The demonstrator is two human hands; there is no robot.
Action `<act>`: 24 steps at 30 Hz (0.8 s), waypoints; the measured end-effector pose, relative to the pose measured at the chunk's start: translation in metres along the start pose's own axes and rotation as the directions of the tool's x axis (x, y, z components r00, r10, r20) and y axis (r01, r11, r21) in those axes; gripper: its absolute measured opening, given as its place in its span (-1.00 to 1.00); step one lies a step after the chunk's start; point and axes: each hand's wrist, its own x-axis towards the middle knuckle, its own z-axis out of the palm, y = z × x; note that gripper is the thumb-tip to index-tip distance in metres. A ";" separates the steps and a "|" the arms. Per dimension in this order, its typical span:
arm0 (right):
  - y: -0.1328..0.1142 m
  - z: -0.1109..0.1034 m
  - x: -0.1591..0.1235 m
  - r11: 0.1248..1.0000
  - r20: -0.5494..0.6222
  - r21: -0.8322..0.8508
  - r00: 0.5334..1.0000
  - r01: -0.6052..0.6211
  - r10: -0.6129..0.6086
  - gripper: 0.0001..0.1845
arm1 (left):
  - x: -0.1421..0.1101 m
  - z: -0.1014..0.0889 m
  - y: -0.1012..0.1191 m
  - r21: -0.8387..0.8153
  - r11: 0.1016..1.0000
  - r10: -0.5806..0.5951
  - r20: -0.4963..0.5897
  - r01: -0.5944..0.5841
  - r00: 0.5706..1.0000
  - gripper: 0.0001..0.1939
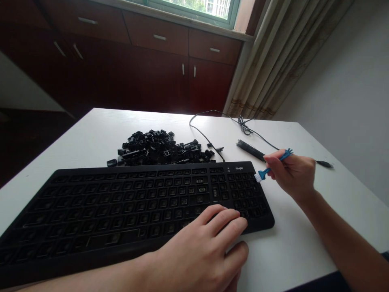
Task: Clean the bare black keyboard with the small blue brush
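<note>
Resting left hand (209, 243) on keyboard (130, 202), near its right end; fingers (232, 233) bent, whether gripping I can't tell. Right hand (293, 174) pinches blue brush (264, 173) by keyboard's right edge. Visible sockets (163, 192) bare; keycaps (148, 148) heaped beyond on white table (304, 251). Cap removal looks done; brushing remaining, unclear.

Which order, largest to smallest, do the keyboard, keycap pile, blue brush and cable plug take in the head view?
1. Keyboard
2. Keycap pile
3. Blue brush, partly hidden
4. Cable plug
</note>
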 end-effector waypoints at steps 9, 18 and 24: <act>-0.005 0.004 0.002 0.952 0.019 0.184 0.969 -0.245 0.246 -0.68 | 0.000 0.000 0.001 -0.010 1.000 0.012 0.006 -0.012 1.000 -0.78; -0.004 0.007 0.007 0.834 0.053 0.308 0.884 -0.457 0.465 -0.53 | -0.001 -0.001 0.001 -0.005 1.000 0.008 0.005 -0.008 1.000 -0.80; 0.003 0.008 0.006 0.812 0.087 0.267 0.853 -0.518 0.515 -0.52 | -0.003 0.002 0.000 -0.026 0.999 0.035 -0.001 -0.035 0.999 -0.79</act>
